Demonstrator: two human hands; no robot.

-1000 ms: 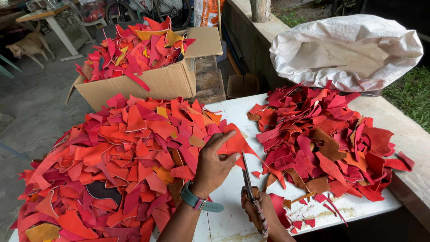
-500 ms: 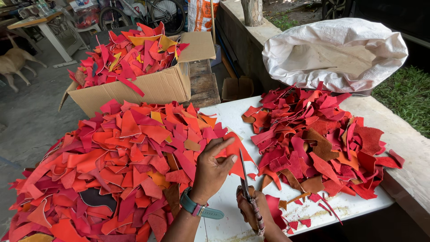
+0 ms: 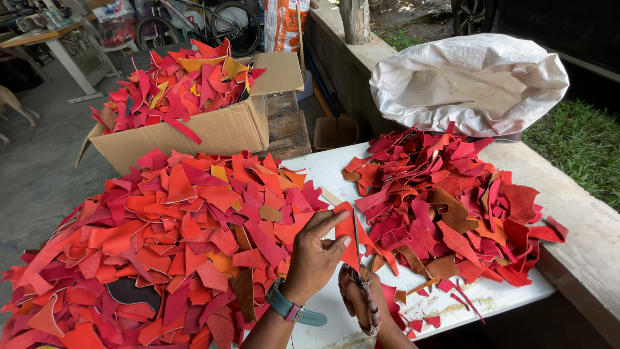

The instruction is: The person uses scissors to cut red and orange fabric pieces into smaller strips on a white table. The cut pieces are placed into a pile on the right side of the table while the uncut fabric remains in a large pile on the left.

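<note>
My left hand (image 3: 314, 256), with a teal watch on its wrist, pinches a red-orange leather piece (image 3: 349, 234) upright over the white table (image 3: 491, 298). My right hand (image 3: 360, 304) grips a pair of scissors (image 3: 357, 253) whose blades run up against the piece's right edge. A big heap of red and orange leather scraps (image 3: 161, 245) lies to the left of my hands. A smaller heap of red, dark red and brown scraps (image 3: 445, 200) lies to the right.
A cardboard box (image 3: 194, 132) heaped with scraps stands at the back left. A white sack (image 3: 471, 84) rests on a concrete ledge (image 3: 581, 226) at the back right. Bicycle, table and grass lie beyond.
My hands and the leather piece have stayed in the same spot with the scissors against it. The camera has tilted a little, showing more of the far background.
</note>
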